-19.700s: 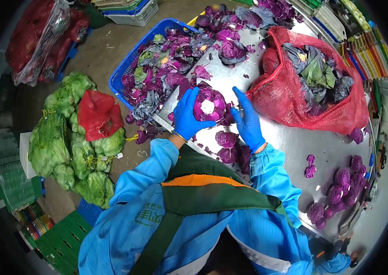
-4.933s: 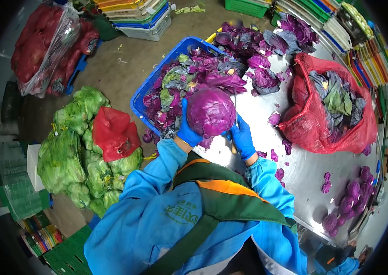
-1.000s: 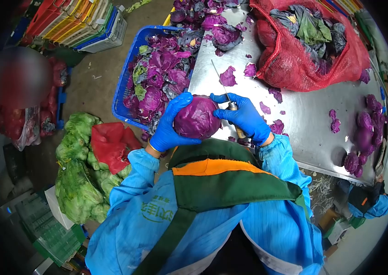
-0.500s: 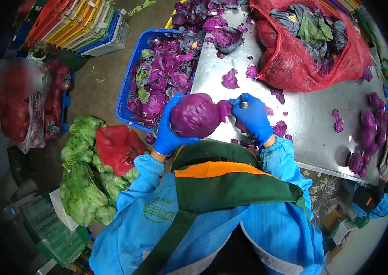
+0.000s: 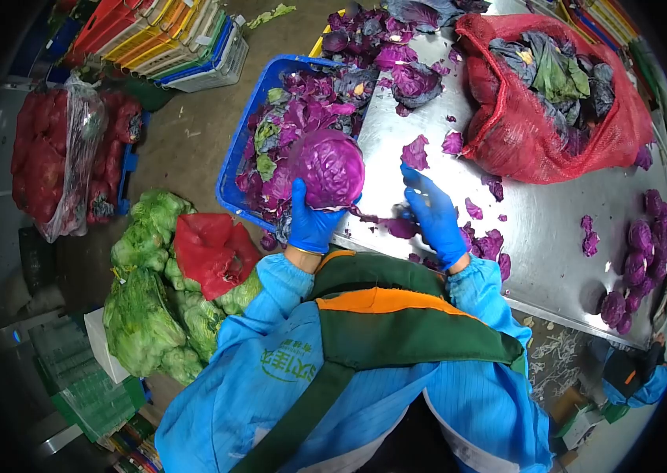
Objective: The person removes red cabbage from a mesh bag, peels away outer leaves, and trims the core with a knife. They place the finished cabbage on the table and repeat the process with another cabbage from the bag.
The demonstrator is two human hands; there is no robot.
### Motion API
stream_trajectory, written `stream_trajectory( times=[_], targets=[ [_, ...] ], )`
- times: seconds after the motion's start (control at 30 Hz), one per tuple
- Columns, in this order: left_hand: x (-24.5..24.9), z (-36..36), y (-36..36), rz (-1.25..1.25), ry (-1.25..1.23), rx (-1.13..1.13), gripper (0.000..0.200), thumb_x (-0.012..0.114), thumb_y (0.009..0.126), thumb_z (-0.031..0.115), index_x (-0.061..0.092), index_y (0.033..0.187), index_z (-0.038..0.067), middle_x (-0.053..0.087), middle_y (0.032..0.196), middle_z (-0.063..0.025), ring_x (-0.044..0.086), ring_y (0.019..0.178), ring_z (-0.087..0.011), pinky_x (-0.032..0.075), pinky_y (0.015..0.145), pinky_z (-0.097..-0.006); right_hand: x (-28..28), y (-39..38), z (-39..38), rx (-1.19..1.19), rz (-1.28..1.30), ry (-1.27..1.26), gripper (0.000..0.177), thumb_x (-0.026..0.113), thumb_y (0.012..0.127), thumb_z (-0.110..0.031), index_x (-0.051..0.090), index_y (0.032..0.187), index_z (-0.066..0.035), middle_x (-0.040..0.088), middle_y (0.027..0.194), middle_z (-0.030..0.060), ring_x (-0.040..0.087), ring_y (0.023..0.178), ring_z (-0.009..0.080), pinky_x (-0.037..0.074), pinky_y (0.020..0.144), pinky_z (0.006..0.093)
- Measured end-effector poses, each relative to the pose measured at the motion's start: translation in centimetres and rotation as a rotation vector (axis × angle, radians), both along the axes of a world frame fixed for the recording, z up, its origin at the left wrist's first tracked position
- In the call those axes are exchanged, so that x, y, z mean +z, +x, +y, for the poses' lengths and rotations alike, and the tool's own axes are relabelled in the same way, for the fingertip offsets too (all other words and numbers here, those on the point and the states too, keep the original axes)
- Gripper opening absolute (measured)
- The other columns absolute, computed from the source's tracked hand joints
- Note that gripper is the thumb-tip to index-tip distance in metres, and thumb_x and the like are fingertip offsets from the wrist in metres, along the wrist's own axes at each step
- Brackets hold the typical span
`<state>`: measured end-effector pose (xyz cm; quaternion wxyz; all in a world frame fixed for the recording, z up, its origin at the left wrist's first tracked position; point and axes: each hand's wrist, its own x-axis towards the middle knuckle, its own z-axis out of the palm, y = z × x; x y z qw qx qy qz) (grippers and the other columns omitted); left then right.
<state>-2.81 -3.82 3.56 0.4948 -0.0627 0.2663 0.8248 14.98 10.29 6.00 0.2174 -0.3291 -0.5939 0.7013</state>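
A round purple cabbage (image 5: 332, 169) rests in my left hand (image 5: 313, 221), whose fingers are wrapped round its lower side, over the right edge of a blue crate (image 5: 227, 169) full of purple leaves. Across from it, my right hand (image 5: 434, 217) is over the metal table (image 5: 538, 213), apart from the cabbage. Its index finger points up and the others are bent round something small, blurred and mostly hidden. A loose purple leaf (image 5: 402, 228) is just left of that hand, with a thin dark strip between it and the cabbage.
An open red mesh sack (image 5: 507, 134) of dark leaves lies on the table, with scattered leaf pieces. Small purple cabbages (image 5: 639, 244) line its right side. Green cabbages in bags (image 5: 144, 315) and stacked crates (image 5: 168, 39) stand left. Another person (image 5: 637, 374) is at lower right.
The cabbage has turned in my left hand and now sits nearer the crate. A leaf piece that was between it and my right hand has come away and hangs lower. The view has shifted slightly.
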Motion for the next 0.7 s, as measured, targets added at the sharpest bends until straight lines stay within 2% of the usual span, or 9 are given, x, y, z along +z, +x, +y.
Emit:
stream_trajectory(
  times=[0.13,0.2,0.27,0.3,0.33,0.37,0.53,0.6,0.7],
  targets=[
    [-2.1,1.9,1.2,-0.095,0.049,-0.020,0.064,0.054,0.092,0.045,0.039,0.140,0.005,0.046,0.140,-0.0138,0.043,0.130,-0.0317,0.035,0.110,-0.0466,1.9,-2.9,-1.8,0.119,-0.138,0.047,0.070,0.072,0.084,-0.019,0.038,0.143,-0.006,0.057,0.130,0.0145,0.060,0.087,0.0097,0.051,0.074,0.0259],
    [-3.5,2.0,1.9,-0.113,-0.017,-0.012,0.062,0.056,0.092,0.040,0.038,0.141,0.007,0.046,0.141,-0.0130,0.046,0.127,-0.0307,0.039,0.106,-0.0464,-6.6,-4.1,-3.0,0.008,0.021,0.359,0.089,0.079,0.077,-0.025,0.028,0.146,0.000,0.061,0.120,0.0222,0.067,0.093,0.0270,0.053,0.075,0.0357],
    [-5.0,3.0,2.2,-0.150,-0.088,0.000,0.059,0.062,0.090,0.035,0.043,0.139,0.008,0.051,0.136,-0.0122,0.051,0.123,-0.0300,0.044,0.102,-0.0480,0.0,-4.0,-2.0,0.112,-0.458,0.195,0.077,0.078,0.077,-0.017,0.039,0.140,0.003,0.069,0.096,0.0158,0.064,0.079,0.0135,0.053,0.071,0.0283],
    [-10.9,2.6,2.3,-0.012,-0.120,-0.025,0.058,0.066,0.088,0.017,0.042,0.141,0.022,0.049,0.137,-0.0123,0.044,0.129,-0.0246,0.046,0.098,-0.0450,-2.9,-3.7,-1.9,0.026,-0.267,0.186,0.072,0.078,0.077,-0.017,0.044,0.136,0.004,0.069,0.081,0.0139,0.063,0.070,0.0107,0.052,0.064,0.0271],
    [-11.9,2.8,2.4,-0.076,-0.106,-0.084,0.060,0.065,0.088,0.016,0.041,0.141,0.029,0.042,0.142,-0.0110,0.042,0.129,-0.0260,0.045,0.098,-0.0456,-4.1,-3.3,-1.4,0.036,-0.374,0.271,0.070,0.079,0.074,-0.024,0.050,0.130,0.005,0.069,0.086,0.0182,0.068,0.076,0.0234,0.053,0.068,0.0354],
    [-10.0,3.3,2.4,-0.326,-0.076,-0.079,0.063,0.070,0.085,0.025,0.041,0.141,0.030,0.037,0.146,-0.0084,0.044,0.127,-0.0289,0.044,0.097,-0.0452,-3.3,-3.4,-1.4,-0.003,-0.358,0.347,0.062,0.077,0.074,-0.022,0.055,0.127,0.002,0.068,0.084,0.0178,0.068,0.075,0.0238,0.053,0.068,0.0363],
    [-6.7,4.5,3.0,-0.197,-0.505,-0.196,0.090,0.079,0.072,0.044,0.025,0.143,0.028,0.040,0.138,-0.0060,0.047,0.122,-0.0290,0.047,0.090,-0.0507,-4.4,-2.9,0.4,0.017,-0.453,0.314,0.032,0.074,0.074,-0.017,0.065,0.100,-0.001,0.067,0.077,0.0163,0.066,0.069,0.0264,0.051,0.065,0.0370],
    [-4.6,3.6,3.3,0.067,-0.606,-0.231,0.107,0.086,0.066,0.038,0.017,0.146,0.021,0.034,0.142,-0.0088,0.041,0.129,-0.0306,0.046,0.096,-0.0516,-6.8,-2.2,0.9,-0.027,-0.416,0.379,0.028,0.075,0.072,-0.016,0.066,0.095,-0.002,0.066,0.074,0.0147,0.065,0.067,0.0244,0.051,0.064,0.0361],
    [-3.2,1.4,3.2,1.352,-0.679,-0.130,0.122,0.087,0.062,0.030,0.005,0.151,0.014,0.026,0.150,-0.0143,0.028,0.137,-0.0365,0.027,0.113,-0.0485,-7.9,-1.6,1.3,-0.035,-0.383,0.322,0.023,0.076,0.072,-0.016,0.067,0.087,-0.001,0.066,0.072,0.0132,0.064,0.065,0.0221,0.051,0.063,0.0346]
  ],
)
